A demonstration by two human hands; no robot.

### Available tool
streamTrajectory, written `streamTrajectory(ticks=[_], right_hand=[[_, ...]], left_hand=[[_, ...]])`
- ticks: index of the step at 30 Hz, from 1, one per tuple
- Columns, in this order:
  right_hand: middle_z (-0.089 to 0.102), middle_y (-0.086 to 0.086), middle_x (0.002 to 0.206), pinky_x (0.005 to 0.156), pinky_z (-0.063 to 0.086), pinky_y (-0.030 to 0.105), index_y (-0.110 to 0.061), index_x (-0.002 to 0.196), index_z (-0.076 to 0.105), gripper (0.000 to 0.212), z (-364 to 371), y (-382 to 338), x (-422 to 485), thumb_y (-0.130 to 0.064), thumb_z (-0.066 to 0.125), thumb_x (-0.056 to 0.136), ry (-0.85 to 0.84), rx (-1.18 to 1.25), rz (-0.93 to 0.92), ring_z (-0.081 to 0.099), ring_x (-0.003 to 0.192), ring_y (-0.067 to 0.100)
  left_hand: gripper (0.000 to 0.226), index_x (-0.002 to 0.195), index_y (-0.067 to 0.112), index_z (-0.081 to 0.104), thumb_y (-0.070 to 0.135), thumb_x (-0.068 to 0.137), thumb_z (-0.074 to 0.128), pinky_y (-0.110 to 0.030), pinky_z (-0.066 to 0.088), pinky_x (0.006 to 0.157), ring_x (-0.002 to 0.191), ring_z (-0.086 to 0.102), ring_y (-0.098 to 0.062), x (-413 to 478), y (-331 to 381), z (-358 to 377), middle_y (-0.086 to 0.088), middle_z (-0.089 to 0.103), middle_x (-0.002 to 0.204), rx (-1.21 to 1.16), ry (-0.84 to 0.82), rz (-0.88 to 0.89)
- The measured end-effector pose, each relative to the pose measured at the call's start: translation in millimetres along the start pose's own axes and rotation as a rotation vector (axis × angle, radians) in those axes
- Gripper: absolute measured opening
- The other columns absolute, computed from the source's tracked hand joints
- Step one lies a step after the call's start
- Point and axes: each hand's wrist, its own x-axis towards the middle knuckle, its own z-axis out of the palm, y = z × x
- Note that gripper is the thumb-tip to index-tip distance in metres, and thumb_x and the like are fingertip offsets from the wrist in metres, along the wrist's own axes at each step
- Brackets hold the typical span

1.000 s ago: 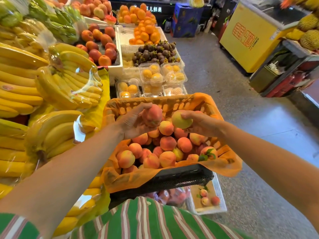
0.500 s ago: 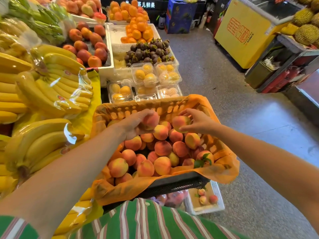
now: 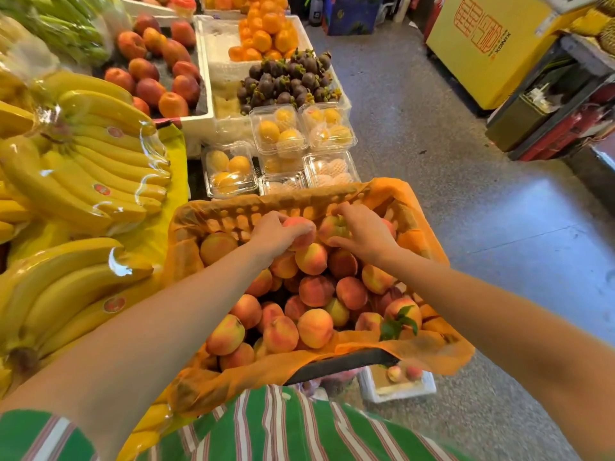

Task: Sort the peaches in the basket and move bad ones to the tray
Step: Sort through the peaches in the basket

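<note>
- Two small peaches (image 3: 394, 373) are all that shows on the white tray (image 3: 399, 391), which sits on the floor at five o'clock of the basket. Its left end is hidden under the basket's corner.
- Most of the black basket (image 3: 336, 364) is masked by an orange liner (image 3: 239, 377) draped over its walls. Only the dark near rim shows, at six o'clock.
- The person is cut off at the bottom edge, with only a green striped shirt (image 3: 283, 427) and two bare forearms in view.
- The basket holds a heap of peaches (image 3: 316, 291), pink and yellow. One at four o'clock carries green leaves.
- At twelve o'clock beyond the basket, clear clamshell boxes (image 3: 279, 131) hold yellow fruit.
- Behind the boxes, white crates carry mangosteens (image 3: 286, 81) and oranges (image 3: 266, 34). Wrapped bananas (image 3: 83, 154) fill nine o'clock.
- The left hand (image 3: 273, 236) grips a pink peach (image 3: 301, 227) at the heap's twelve o'clock end, its fingers curled over the top. How far they wrap round the far side cannot be made out.
- The right hand (image 3: 362, 237) holds a greenish peach (image 3: 332, 227), with fingers curled over it and the thumb beneath.
- This fruit lies just beside the pink one, at its three o'clock. Whether either is clear of the heap cannot be told.
</note>
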Motion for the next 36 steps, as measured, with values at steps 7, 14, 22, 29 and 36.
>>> streamTrajectory(ticks=[7, 14, 22, 29, 36], right_hand=[[0.057, 0.005, 0.112, 0.089, 0.046, 0.043, -0.02, 0.125, 0.058, 0.046, -4.1, 18.2, -10.1, -0.038, 0.069, 0.083, -0.027, 0.065, 0.005, 0.053, 0.108, 0.025], [0.056, 0.0, 0.128, 0.093, 0.048, 0.029, -0.021, 0.138, 0.044, 0.067, -22.5, 24.5, -23.2, -0.041, 0.073, 0.081, -0.001, 0.384, 0.019, 0.054, 0.113, 0.014], [0.061, -0.002, 0.119, 0.089, 0.049, 0.032, -0.017, 0.124, 0.053, 0.064, -35.1, 23.7, -28.8, -0.042, 0.08, 0.071, 0.089, 0.286, 0.043, 0.056, 0.109, 0.013], [0.061, 0.007, 0.118, 0.09, 0.043, 0.036, -0.013, 0.125, 0.053, 0.065, -42.5, 40.9, -24.4, -0.044, 0.077, 0.073, 0.197, -0.003, 0.094, 0.056, 0.107, 0.026], [0.052, 0.01, 0.117, 0.086, 0.047, 0.04, -0.01, 0.125, 0.051, 0.062, -26.5, 30.1, -10.4, -0.035, 0.077, 0.074, 0.239, -0.07, 0.077, 0.051, 0.108, 0.03]], left_hand=[[0.061, 0.124, 0.014, 0.054, 0.05, 0.078, 0.072, -0.038, 0.048, 0.084, 0.104, 0.054, -0.022, 0.8, 19.2, 19.1, -0.003, 0.056, 0.118, 0.175, 0.112, 0.158], [0.048, 0.111, 0.024, 0.061, 0.052, 0.074, 0.073, -0.031, 0.044, 0.078, 0.098, 0.054, -0.02, -1.5, 32.7, 30.0, -0.002, 0.055, 0.113, 0.18, 0.078, 0.309], [0.058, 0.126, 0.014, 0.05, 0.042, 0.081, 0.072, -0.023, 0.045, 0.081, 0.104, 0.055, -0.015, -11.0, 33.3, 43.9, -0.001, 0.056, 0.116, 0.218, -0.152, 0.424], [0.027, 0.108, 0.03, 0.066, 0.036, 0.082, 0.071, -0.048, 0.044, 0.095, 0.116, 0.046, -0.027, -4.8, 16.1, 42.0, -0.004, 0.044, 0.127, 0.715, -0.251, 0.587], [0.037, 0.122, 0.026, 0.055, 0.035, 0.087, 0.065, -0.045, 0.045, 0.092, 0.111, 0.047, -0.028, 1.4, 15.2, 38.1, -0.006, 0.042, 0.127, 0.749, -0.29, 0.574]])
